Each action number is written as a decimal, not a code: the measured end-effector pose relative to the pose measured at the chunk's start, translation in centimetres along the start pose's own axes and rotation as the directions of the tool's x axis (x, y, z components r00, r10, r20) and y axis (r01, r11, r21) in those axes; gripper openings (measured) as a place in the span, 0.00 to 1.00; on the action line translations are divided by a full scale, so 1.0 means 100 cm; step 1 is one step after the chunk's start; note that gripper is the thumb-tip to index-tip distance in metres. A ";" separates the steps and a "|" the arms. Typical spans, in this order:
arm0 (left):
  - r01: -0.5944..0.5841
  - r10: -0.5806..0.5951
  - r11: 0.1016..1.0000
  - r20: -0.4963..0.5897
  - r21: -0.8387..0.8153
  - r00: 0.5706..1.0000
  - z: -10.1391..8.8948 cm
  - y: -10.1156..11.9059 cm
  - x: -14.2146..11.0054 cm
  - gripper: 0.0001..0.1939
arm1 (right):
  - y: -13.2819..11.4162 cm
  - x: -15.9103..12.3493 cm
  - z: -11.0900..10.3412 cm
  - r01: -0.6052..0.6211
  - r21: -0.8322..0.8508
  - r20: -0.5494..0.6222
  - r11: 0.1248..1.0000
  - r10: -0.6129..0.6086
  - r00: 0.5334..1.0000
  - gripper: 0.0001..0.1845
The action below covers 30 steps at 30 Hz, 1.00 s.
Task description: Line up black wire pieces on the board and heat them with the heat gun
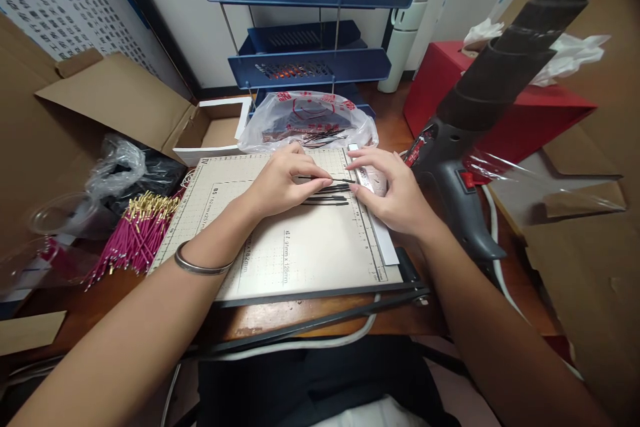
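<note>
A beige paper-cutter board (300, 247) with grid lines lies in front of me. Several thin black wires (327, 195) lie across its upper right part. My left hand (283, 180) rests on the board with its fingers pressed together on the wires' left ends. My right hand (393, 190) lies flat over the board's right edge, its fingers stretched out and touching the wires' right ends and the metal ruler strip (367, 180). A silver bangle (200, 267) circles my left wrist.
Magenta wires with gold tips (135, 237) are heaped at the left. A plastic bag (307, 117) of black wires sits behind the board. A grey heat gun (460, 173) and a red box (450, 90) stand at the right. Cardboard boxes (115, 97) flank both sides; blue trays (310, 63) stand behind.
</note>
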<state>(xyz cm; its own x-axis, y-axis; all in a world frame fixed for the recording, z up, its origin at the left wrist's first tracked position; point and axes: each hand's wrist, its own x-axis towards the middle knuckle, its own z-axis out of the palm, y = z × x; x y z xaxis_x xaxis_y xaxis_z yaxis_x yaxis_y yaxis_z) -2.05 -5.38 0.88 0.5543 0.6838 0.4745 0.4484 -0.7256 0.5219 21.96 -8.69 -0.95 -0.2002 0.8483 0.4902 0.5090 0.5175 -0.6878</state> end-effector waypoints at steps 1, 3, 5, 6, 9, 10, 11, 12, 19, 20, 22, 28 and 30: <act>-0.012 0.012 1.000 -0.003 0.002 1.000 0.000 0.001 0.000 0.10 | -0.001 -0.001 0.001 0.000 -0.012 0.006 1.000 0.000 1.000 0.13; -0.041 0.041 0.999 -0.015 0.003 0.999 0.001 0.003 0.001 0.09 | -0.001 -0.001 0.004 0.008 -0.028 0.012 1.000 -0.007 1.000 0.11; -0.054 0.054 0.999 -0.029 0.007 0.998 0.001 0.005 0.001 0.09 | 0.000 -0.001 0.006 0.015 -0.036 -0.011 0.999 -0.015 1.000 0.05; -0.050 0.050 0.999 -0.032 0.010 0.998 0.001 0.005 0.001 0.09 | 0.001 -0.001 0.007 0.017 -0.038 -0.027 0.999 -0.018 0.999 0.03; -0.028 0.028 0.999 -0.029 0.015 0.999 0.001 0.006 0.002 0.09 | 0.002 -0.001 0.007 0.026 -0.041 -0.058 0.999 -0.029 0.998 0.01; -0.025 0.025 1.000 -0.027 0.015 0.999 0.001 0.006 0.002 0.09 | 0.003 0.000 0.007 0.030 -0.041 -0.061 0.999 -0.033 0.998 0.01; -0.025 0.025 1.000 -0.027 0.014 0.999 0.000 0.006 0.002 0.09 | 0.003 0.000 0.007 0.034 -0.040 -0.060 0.999 -0.036 0.998 0.02; -0.027 0.028 1.000 -0.028 0.012 0.999 0.000 0.006 0.002 0.09 | 0.003 0.000 0.007 0.037 -0.040 -0.060 0.999 -0.039 0.997 0.02; -0.088 0.087 0.996 -0.051 -0.003 0.995 0.001 0.005 0.002 0.07 | 0.002 -0.001 0.007 0.071 -0.061 -0.049 0.996 -0.074 0.996 0.01; -0.093 0.092 0.996 -0.053 -0.006 0.994 0.001 0.005 0.002 0.07 | 0.002 -0.001 0.007 0.074 -0.071 -0.043 0.995 -0.077 0.996 0.01; -0.088 0.087 0.996 -0.059 -0.014 0.994 0.000 0.004 0.001 0.06 | 0.002 -0.001 0.007 0.090 -0.090 -0.033 0.992 -0.093 0.995 0.03; -0.051 0.050 0.997 -0.032 -0.056 0.998 0.000 0.003 0.000 0.08 | 0.004 -0.003 0.006 0.180 -0.154 0.040 0.972 -0.176 0.984 0.05; -0.050 0.048 0.996 -0.027 -0.076 0.998 -0.001 0.004 0.000 0.10 | 0.004 -0.004 0.004 0.187 -0.158 0.060 0.970 -0.180 0.982 0.05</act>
<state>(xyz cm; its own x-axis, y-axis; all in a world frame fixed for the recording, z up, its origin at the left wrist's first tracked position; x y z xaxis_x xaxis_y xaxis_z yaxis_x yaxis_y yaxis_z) -1.91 -5.60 1.14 0.5561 0.6500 0.5179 0.3652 -0.7509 0.5502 21.89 -8.75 -1.61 -0.3379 0.7466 0.5731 0.5885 0.6428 -0.4905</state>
